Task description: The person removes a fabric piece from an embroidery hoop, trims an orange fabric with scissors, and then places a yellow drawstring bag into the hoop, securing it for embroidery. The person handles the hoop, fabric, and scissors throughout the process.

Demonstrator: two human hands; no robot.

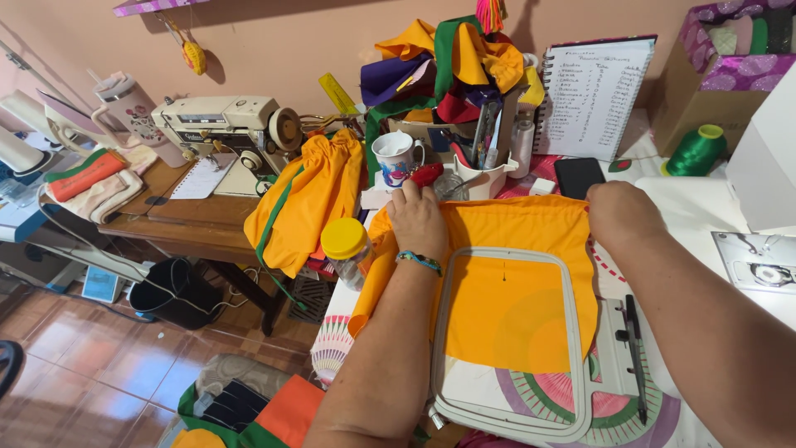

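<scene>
An orange piece of fabric [506, 307] lies spread over the table, with a white rounded embroidery hoop frame [572, 348] lying on top of it. My left hand [417, 217] rests on the fabric's far left corner, fingers curled over its edge; a beaded bracelet is on the wrist. At the far right corner my right hand [622, 211] grips the fabric's top edge. A small dark mark shows on the fabric inside the hoop.
A yellow-lidded jar [346, 246] stands left of the fabric. Behind are a mug [396, 158], a tool holder [481, 158], a black phone [577, 176], a spiral notebook [593, 95], a green thread cone [696, 151], piled fabrics and a sewing machine [224, 129]. A white machine [767, 207] stands right.
</scene>
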